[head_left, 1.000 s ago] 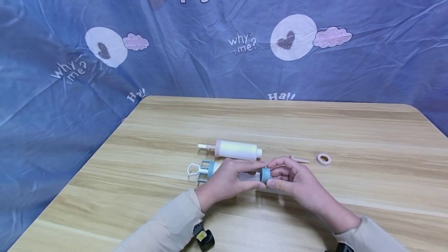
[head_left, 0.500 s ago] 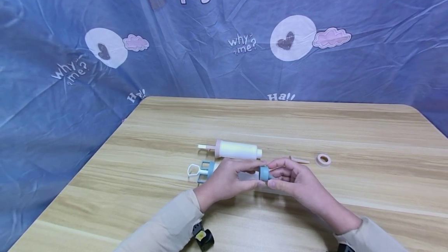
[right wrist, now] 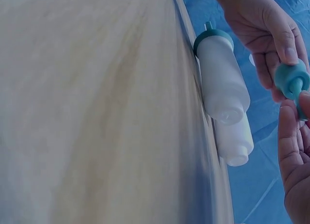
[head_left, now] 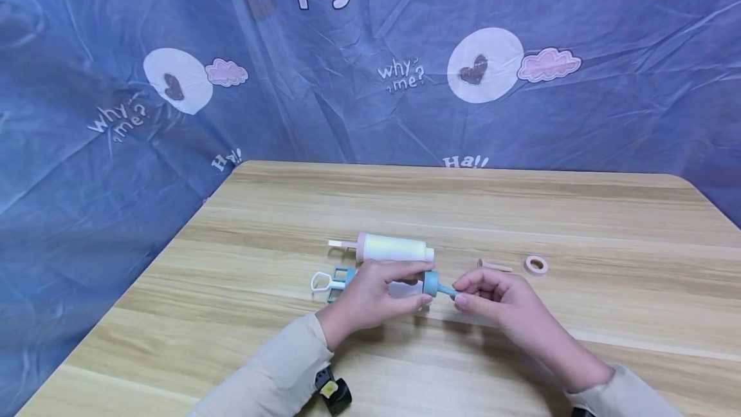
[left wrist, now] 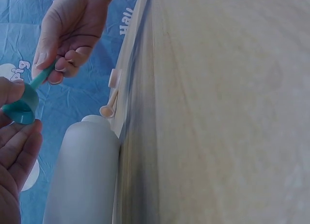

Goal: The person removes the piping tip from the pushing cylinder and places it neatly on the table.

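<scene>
My left hand (head_left: pixel 373 295) pinches a blue-green ring cap (head_left: pixel 430 283) between thumb and fingers. A slim nozzle (head_left: pixel 448 290) of the same colour sticks out of the cap to the right, and my right hand (head_left: pixel 506 299) pinches its narrow end. In the left wrist view the open, hollow side of the cap (left wrist: pixel 22 107) shows. Behind my left hand a white cylinder (right wrist: pixel 223 78) with a blue collar (head_left: pixel 349 277) and a white looped handle (head_left: pixel 320 282) lies on the table, partly hidden in the head view.
Farther back lies a second white cylinder (head_left: pixel 395 248) with a pink collar (head_left: pixel 361 246) and handle. To its right are a pink nozzle (head_left: pixel 494 266) and a pink ring (head_left: pixel 536 265) on the wooden table (head_left: pixel 463 204). A blue printed cloth (head_left: pixel 347 114) hangs behind.
My right hand has drawn back rightward from the cap to the nozzle's narrow end. The nozzle, hidden at first, now shows between both hands. The cap has shifted slightly left.
</scene>
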`<state>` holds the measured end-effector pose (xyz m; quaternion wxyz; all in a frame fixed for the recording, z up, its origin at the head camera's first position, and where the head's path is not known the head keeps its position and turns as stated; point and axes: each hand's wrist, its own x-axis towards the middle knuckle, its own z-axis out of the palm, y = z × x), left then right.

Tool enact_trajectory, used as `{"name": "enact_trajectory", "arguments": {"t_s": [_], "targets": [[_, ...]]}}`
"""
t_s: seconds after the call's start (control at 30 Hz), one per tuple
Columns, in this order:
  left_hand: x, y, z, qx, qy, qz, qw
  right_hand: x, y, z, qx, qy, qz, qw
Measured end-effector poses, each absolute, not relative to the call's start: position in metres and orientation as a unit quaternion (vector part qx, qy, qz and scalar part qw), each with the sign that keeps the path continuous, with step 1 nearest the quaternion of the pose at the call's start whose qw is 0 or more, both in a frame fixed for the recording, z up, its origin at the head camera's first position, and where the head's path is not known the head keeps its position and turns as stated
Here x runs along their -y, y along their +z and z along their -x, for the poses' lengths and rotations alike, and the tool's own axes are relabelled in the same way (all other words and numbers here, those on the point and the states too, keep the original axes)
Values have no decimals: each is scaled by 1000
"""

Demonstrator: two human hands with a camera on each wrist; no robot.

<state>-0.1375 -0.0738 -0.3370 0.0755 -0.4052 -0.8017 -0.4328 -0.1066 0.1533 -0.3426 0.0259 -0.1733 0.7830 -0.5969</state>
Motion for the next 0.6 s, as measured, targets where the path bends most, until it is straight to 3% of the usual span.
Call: {"name": "enact_trajectory", "arguments": {"t_s": [0.23,0.6], "targets": [[74,-336,137,799,-435,408,77,-157,-340,107,-787,-592,171,-2],[71,-335,134,786,-481,388,29,-156,-337,109,-788,-599,141,-20]]}}
